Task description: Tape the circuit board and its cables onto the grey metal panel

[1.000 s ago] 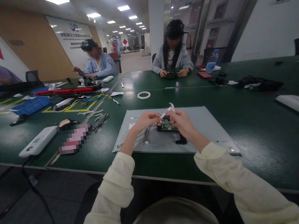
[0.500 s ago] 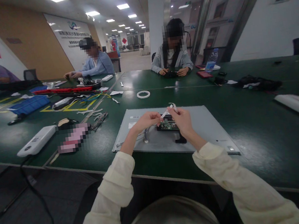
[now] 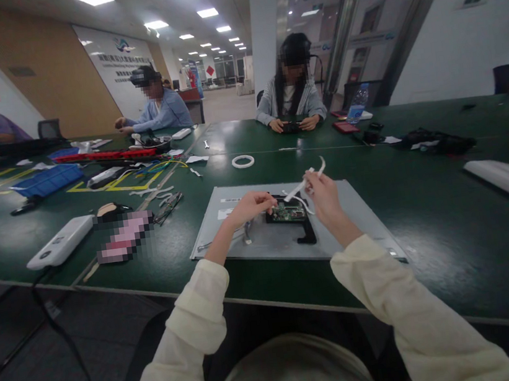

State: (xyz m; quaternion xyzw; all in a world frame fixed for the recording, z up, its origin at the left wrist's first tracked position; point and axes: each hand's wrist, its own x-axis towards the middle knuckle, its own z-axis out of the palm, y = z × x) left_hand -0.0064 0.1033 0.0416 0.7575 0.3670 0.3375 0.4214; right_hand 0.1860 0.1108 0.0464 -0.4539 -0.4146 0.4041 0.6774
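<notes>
My right hand (image 3: 325, 197) pinches a white strip of tape (image 3: 296, 191), with curling white ends above and below the fingers. It is raised over the right part of a flat grey panel (image 3: 255, 250). My left hand (image 3: 256, 205) has its fingertips pressed together at the left edge of a green circuit board (image 3: 288, 212); whether anything is between them is too small to tell. The board sits in a black frame (image 3: 307, 232) on the panel. Grey cables (image 3: 247, 234) lie on the panel below my left hand.
Beyond the panel lies a white ring-shaped roll (image 3: 243, 162). To the left are a pink blurred item (image 3: 125, 235), a white power bank (image 3: 60, 242), tweezers-like tools (image 3: 168, 208) and a blue tray (image 3: 47, 180). A co-worker (image 3: 289, 95) sits opposite; other people sit at left.
My right hand has moved right and away from my left hand, carrying the white tape strip. My left hand has barely moved; more of the circuit board shows between them.
</notes>
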